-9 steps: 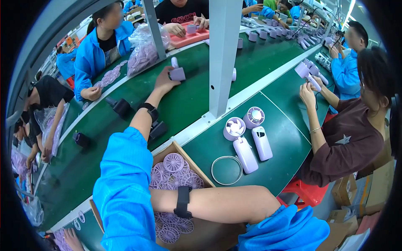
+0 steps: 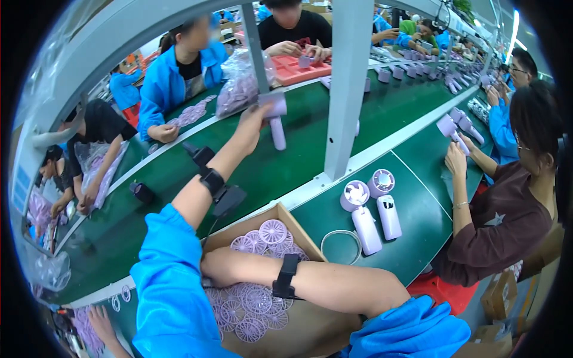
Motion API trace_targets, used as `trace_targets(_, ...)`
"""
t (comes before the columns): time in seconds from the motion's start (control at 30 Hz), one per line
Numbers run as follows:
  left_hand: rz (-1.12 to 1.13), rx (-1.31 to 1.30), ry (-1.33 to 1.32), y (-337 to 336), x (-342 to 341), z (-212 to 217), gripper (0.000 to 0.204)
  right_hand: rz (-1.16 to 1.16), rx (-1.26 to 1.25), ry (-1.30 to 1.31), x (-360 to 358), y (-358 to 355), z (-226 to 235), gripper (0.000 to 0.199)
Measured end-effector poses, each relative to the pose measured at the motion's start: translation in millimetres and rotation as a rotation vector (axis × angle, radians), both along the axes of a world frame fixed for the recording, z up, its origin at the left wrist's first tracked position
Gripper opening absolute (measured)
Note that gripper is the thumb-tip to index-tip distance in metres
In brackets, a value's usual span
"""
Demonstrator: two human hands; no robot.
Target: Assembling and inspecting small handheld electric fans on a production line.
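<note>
From where I stand, the likeliest trouble is a drop: the person's left hand (image 2: 256,121) has the purple handheld fan (image 2: 275,107) only by its round head, out near the far edge of the green belt (image 2: 310,131), and the handle (image 2: 278,135) juts toward the wearer with nothing gripping it. A loose hold could let that weight swing and tip the fan over. The grey post (image 2: 346,89) stands near on the right, so a careless sweep that way might knock the handle on it. The arms cross, too; the blue left sleeve (image 2: 173,268) passes over the right wrist, and a quick pull could catch the cloth or flick some purple grilles (image 2: 273,231) out of the cardboard box (image 2: 307,235). Their thin spokes look easy to tangle or crack, I'd judge. As for the fingers, the left ones curl closely about the near side of the fan's head, their tips partly hidden, so I can't say how firmly they press. The right hand (image 2: 218,265) is down at the box, among the grilles, its fingers lost behind the sleeve; whether they're spread or pinching something, I can't tell.
</note>
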State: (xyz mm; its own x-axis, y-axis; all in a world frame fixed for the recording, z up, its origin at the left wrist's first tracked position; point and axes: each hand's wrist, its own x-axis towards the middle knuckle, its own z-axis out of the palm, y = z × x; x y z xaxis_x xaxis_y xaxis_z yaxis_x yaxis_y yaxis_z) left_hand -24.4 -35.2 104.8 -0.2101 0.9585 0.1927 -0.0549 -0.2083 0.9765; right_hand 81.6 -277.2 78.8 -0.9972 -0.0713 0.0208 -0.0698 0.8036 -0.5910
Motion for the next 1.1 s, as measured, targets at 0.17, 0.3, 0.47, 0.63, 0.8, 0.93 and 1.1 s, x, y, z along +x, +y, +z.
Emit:
trace_targets(0.17, 0.091, -0.069, -0.458, -105.2, 0.7, 70.5, 0.052, 0.021, 0.030, 0.089, 7.2, 19.6, 11.9, 0.019)
trace_targets(0.3, 0.067, -0.112, -0.737, -185.0, -34.0, 68.6, 0.063, 0.135, -0.086, 0.155, 1.9, 15.2, 32.0, 0.017)
trace_targets(0.47, -0.022, -0.263, -0.980, -235.5, -26.5, 34.5, 0.069, 0.275, -0.385, 0.039, 4.6, 2.8, 62.4, 0.018)
trace_targets(0.63, -0.052, -0.185, -1.004, -235.4, -11.9, 34.2, 0.069, 0.314, -0.527, -0.002, 3.0, 6.9, 57.6, 0.018)
trace_targets(0.8, -0.085, -0.297, -1.071, -239.5, -1.5, 17.9, 0.067, 0.252, -0.693, -0.103, 6.6, 5.1, 59.1, 0.019)
trace_targets(0.93, 0.034, -0.296, -0.805, -238.2, 19.6, 23.9, 0.065, 0.221, -0.772, -0.043, 7.8, 12.1, 56.2, 0.019)
trace_targets(1.1, 0.262, 0.013, -0.368, -240.6, -9.3, 36.4, 0.085, -0.089, -1.421, 0.315, 17.4, 22.8, 71.6, 0.022)
